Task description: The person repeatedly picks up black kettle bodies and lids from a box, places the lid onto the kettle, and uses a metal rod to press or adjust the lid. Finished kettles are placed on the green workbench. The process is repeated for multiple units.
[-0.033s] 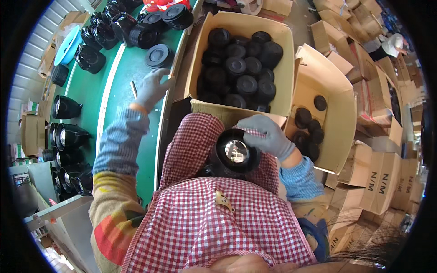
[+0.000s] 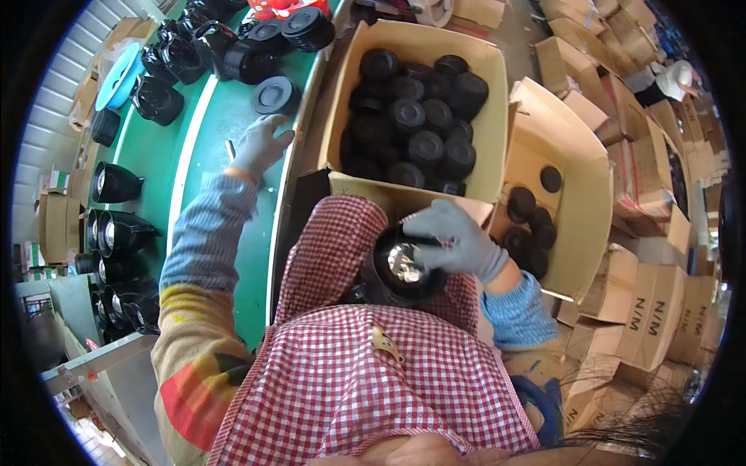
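A black cup-shaped lamp housing with a shiny reflector rests in my lap, its mouth facing up. My gloved right hand is over its far right rim, fingers apart and reaching across the mouth. Whether the fingertips press on the reflector cannot be made out. My gloved left hand is at the near edge of the green bench, its fingers partly spread and nothing visible in them. Just beyond its fingers lies a round black lid. A short thin stick is beside its wrist.
Ahead of my lap stands a cardboard box with many black round parts. A second box, to its right, holds several black discs. More black lamp housings line the bench's left side. Stacked cartons fill the right.
My right hand has shifted from gripping the housing's far rim to reaching over its mouth. My left hand has barely moved.
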Action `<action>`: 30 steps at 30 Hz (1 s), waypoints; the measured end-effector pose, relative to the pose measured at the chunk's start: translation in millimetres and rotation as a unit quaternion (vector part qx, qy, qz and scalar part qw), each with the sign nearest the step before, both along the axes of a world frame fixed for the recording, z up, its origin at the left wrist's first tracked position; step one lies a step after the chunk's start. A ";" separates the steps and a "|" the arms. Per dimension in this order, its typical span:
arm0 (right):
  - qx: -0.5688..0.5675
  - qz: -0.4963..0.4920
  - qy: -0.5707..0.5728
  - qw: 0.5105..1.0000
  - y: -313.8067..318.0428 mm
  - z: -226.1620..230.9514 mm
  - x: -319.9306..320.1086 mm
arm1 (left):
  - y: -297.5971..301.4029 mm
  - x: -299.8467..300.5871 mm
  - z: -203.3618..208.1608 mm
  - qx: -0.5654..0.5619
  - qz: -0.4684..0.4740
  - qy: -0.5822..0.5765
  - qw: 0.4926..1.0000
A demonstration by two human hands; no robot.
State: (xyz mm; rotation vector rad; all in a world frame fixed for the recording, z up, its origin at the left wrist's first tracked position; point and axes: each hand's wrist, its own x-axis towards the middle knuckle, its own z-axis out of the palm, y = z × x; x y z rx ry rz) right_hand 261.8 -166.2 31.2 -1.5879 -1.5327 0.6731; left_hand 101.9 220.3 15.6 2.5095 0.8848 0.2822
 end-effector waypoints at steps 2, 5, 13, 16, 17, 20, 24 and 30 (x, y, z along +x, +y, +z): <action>0.036 0.053 -0.172 0.983 4.5 4.2 -9.0 | 53.7 11.9 -24.4 0.072 -0.010 0.064 0.995; 0.006 0.033 -0.165 0.986 2.4 -14.1 -11.3 | 80.4 42.3 -39.6 0.143 -0.014 0.177 0.974; 0.077 -0.054 -0.073 0.993 3.7 -11.1 -7.8 | 109.5 51.8 -95.1 0.198 0.017 0.153 0.968; 0.082 -0.135 -0.021 0.987 -5.1 -2.5 2.6 | 115.1 40.6 -78.7 0.228 0.018 0.100 0.968; 0.085 -0.156 -0.038 0.983 -9.0 -5.9 7.4 | 125.8 34.4 -75.6 0.248 0.002 0.072 0.966; 0.121 -0.231 -0.025 0.965 -13.1 1.9 16.8 | 96.8 27.8 -20.5 0.199 -0.123 -0.150 0.961; 0.173 -0.272 0.112 0.940 11.6 22.2 10.1 | -40.0 9.6 67.5 -0.270 -0.279 -0.095 0.917; 0.116 -0.103 0.338 0.928 -17.7 -1.0 -9.4 | -149.5 10.9 48.2 -0.484 -0.417 -0.125 0.759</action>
